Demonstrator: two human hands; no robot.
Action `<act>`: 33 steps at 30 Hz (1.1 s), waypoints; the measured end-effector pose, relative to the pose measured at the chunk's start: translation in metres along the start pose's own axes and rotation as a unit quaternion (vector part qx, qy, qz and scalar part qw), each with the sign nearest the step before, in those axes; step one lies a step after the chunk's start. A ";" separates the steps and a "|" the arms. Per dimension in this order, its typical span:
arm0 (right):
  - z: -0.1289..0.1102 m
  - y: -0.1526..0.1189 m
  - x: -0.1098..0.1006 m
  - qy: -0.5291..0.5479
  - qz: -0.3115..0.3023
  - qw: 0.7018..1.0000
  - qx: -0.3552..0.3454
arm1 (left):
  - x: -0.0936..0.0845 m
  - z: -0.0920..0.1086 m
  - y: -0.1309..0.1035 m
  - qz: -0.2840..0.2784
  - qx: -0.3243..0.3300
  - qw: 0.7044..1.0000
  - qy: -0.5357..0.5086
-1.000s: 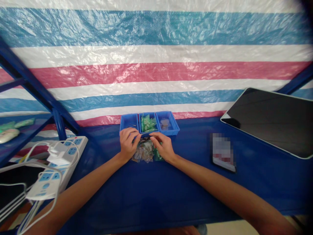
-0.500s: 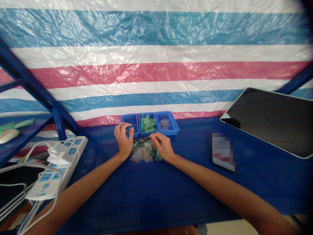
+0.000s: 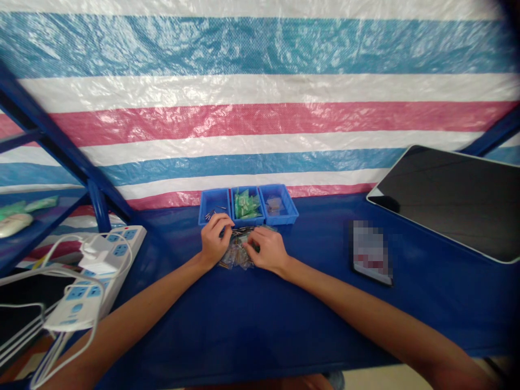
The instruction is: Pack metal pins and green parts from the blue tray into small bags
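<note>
A pile of small clear bags and metal pieces lies on the blue table between my hands. My left hand is at the pile's left edge, its fingers curled together in a pinch; what they hold is too small to make out. On the right side my right hand reaches over the pile with thumb and fingers closed, their tips hidden among the bags. Just behind stand three blue bins: the left bin has a few metal pieces, the middle one holds green packets, the right one clear bags.
A white power strip with cables lies at the left by a blue metal frame. To the right are a phone-like device, partly pixelated, and a large dark screen. A striped sheet hangs behind the table.
My left hand has moved right and down, off the left bin to the pile, and its fingers have closed. My right hand has shifted slightly down and left over the pile.
</note>
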State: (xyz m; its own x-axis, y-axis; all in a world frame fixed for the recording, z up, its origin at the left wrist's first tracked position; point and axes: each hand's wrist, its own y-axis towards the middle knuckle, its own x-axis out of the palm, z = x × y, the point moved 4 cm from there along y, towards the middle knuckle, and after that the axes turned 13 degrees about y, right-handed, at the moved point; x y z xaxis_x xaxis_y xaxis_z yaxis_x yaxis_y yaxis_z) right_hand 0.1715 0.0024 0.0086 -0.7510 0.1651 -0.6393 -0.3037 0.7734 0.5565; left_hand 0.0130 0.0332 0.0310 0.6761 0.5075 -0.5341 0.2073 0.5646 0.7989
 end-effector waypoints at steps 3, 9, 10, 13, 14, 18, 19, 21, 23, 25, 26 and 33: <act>-0.007 -0.003 0.003 -0.069 -0.045 0.996 -0.020 | 0.003 0.002 -0.001 -0.020 0.018 1.000 -0.004; -0.016 -0.006 0.008 -0.092 -0.082 0.992 -0.037 | 0.006 0.002 -0.001 -0.047 0.022 0.999 -0.013; -0.016 -0.006 0.009 -0.087 -0.082 0.992 -0.036 | 0.006 0.002 -0.001 -0.048 0.024 0.998 -0.015; -0.013 -0.006 0.009 -0.054 -0.066 0.996 -0.027 | 0.006 0.003 -0.001 -0.051 0.033 0.998 -0.020; -0.012 -0.006 0.008 -0.038 -0.053 0.998 -0.020 | 0.006 0.004 -0.001 -0.052 0.036 0.998 -0.022; -0.003 -0.002 -0.001 0.059 0.036 0.997 0.032 | 0.005 0.005 0.000 -0.052 0.035 0.997 -0.033; 0.000 -0.001 -0.004 0.087 0.061 0.993 0.046 | 0.004 0.005 0.000 -0.050 0.028 0.998 -0.036; 0.005 -0.001 -0.008 0.135 0.102 0.983 0.072 | 0.004 0.005 0.000 -0.051 0.011 0.998 -0.044; 0.009 -0.001 -0.009 0.167 0.123 0.974 0.093 | 0.005 0.004 0.000 -0.061 0.002 0.997 -0.048; 0.012 -0.002 -0.008 0.187 0.127 0.969 0.103 | 0.007 0.003 0.000 -0.078 0.005 0.996 -0.050; 0.012 -0.003 -0.008 0.194 0.128 0.967 0.104 | 0.008 0.003 -0.001 -0.087 0.010 0.995 -0.052; 0.011 -0.002 -0.008 0.234 0.128 0.959 0.095 | 0.012 0.003 -0.006 -0.069 0.071 0.994 -0.050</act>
State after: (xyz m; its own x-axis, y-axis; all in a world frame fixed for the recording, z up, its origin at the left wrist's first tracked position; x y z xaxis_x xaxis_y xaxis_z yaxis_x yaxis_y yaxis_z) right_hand 0.1848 0.0066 0.0073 -0.9812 0.1065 -0.1608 0.0056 0.8491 0.5282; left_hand 0.0225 0.0339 0.0208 0.6992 0.3611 -0.6171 0.3963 0.5227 0.7548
